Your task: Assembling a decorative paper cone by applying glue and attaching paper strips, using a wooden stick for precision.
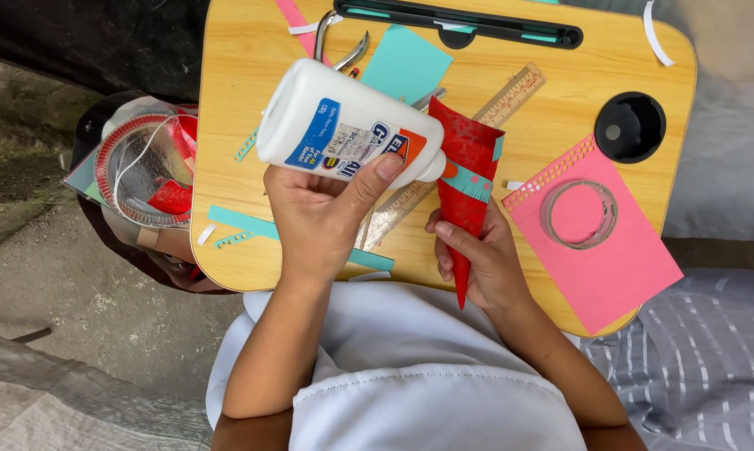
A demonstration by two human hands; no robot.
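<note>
Over the wooden lap desk (243,75), the left hand (323,213) wraps its fingers around a tilted white glue bottle (344,129), nozzle touching a red paper cone (469,179) that the right hand (485,259) grips, fingers curled. A ruler (511,96), pink card (619,259) and tape roll (579,215) lie nearby.

I see a white glue bottle (344,134) with a blue, orange and white label, tipped on its side, nozzle pointing at the cone. The red paper cone (467,179) touches that nozzle near its wide mouth; it wears a teal band with an orange patch, and its sharp tip points down toward my lap.
</note>
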